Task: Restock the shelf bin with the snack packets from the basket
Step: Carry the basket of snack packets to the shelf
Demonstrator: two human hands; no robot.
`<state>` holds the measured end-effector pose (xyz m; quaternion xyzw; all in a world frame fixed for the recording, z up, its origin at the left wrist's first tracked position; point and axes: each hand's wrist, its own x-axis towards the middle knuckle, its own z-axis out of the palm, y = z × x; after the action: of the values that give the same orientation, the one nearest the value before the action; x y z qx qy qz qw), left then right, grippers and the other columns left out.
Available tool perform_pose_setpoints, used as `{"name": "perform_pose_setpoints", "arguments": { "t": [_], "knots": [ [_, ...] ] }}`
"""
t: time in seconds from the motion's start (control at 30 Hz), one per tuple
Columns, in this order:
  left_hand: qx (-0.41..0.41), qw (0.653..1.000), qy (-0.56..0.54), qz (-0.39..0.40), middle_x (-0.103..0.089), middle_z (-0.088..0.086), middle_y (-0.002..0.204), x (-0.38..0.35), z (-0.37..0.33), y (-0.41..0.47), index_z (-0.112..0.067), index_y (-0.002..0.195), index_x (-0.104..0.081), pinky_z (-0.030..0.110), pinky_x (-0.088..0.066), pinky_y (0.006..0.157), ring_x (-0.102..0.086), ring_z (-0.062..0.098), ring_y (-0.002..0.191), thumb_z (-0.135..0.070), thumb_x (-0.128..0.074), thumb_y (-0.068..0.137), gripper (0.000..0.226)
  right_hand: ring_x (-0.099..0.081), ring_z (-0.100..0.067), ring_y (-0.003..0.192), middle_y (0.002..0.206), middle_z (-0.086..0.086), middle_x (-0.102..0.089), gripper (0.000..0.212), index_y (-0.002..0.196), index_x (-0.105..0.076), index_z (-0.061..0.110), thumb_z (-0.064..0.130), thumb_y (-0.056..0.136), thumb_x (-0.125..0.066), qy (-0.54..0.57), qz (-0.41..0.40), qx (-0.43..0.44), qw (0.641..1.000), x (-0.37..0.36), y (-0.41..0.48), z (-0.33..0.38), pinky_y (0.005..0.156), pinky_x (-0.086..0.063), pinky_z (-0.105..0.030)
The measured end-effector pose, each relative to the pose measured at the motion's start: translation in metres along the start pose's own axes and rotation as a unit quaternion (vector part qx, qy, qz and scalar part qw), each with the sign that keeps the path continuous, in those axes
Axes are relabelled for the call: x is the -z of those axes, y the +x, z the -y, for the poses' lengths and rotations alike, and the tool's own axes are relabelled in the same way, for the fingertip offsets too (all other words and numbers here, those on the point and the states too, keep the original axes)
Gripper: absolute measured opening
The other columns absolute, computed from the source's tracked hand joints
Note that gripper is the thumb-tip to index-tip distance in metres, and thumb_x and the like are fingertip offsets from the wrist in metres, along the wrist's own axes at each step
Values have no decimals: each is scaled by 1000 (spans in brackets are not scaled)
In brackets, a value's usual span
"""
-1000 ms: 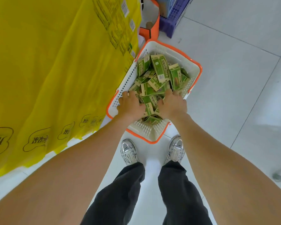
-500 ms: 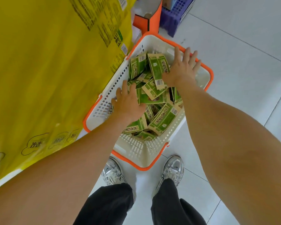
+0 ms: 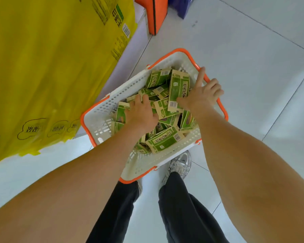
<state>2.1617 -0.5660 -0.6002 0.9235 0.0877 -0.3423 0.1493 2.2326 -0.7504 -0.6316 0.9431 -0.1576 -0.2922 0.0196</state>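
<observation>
The green snack packets lie heaped in the orange-rimmed basket, low beside a shoe. The right hand has its grip clamped, thumb in front, on one upright packet, likely to lift it out. The left hand lies palm-down on the heap, and I cannot tell its grip.

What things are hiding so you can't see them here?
Head view:
- Basket bottom: covered by packets.
- Whether the left hand or right hand grips a packet: their backs hide it.
- Yellow bag: cut off by top and left edges, small print blurred.
- Shelf bin: out of frame.
</observation>
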Motion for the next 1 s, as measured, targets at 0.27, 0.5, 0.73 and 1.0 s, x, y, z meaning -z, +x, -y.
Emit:
{"name": "perform_pose_setpoints", "arguments": {
  "t": [0.27,0.5,0.73,1.0],
  "knots": [
    [236,970,48,-28,15,21,170,-40,59,-67,-11,165,-1,74,-18,120,-3,60,153,-66,-69,85,118,-26,-55,144,161,-29,-17,168,158,28,32,91,42,-78,88,16,-32,995,-49,-75,-3,117,-19,-72],
    [417,903,-81,-66,12,29,169,-80,138,-82,-22,164,16,73,-22,117,-23,63,147,-81,-71,74,138,-26,-58,143,158,-33,-19,162,157,25,43,89,42,-80,99,-30,-59,993,-65,-83,3,116,-18,-73],
    [407,896,-171,-47,-22,19,149,-85,158,-76,-28,140,-33,57,-39,106,-39,46,128,-77,-82,62,105,-43,-49,124,141,-30,-36,161,159,13,46,89,37,-83,103,-76,-90,988,-66,-88,11,108,-33,-64],
    [432,882,-156,-104,-32,16,137,-74,146,-102,-37,137,-35,56,-46,98,-45,42,115,-80,-78,59,99,-47,-42,115,130,-26,-40,153,156,10,55,85,40,-86,153,-35,-82,984,-56,-122,-20,99,-41,-57]
  ]
}}
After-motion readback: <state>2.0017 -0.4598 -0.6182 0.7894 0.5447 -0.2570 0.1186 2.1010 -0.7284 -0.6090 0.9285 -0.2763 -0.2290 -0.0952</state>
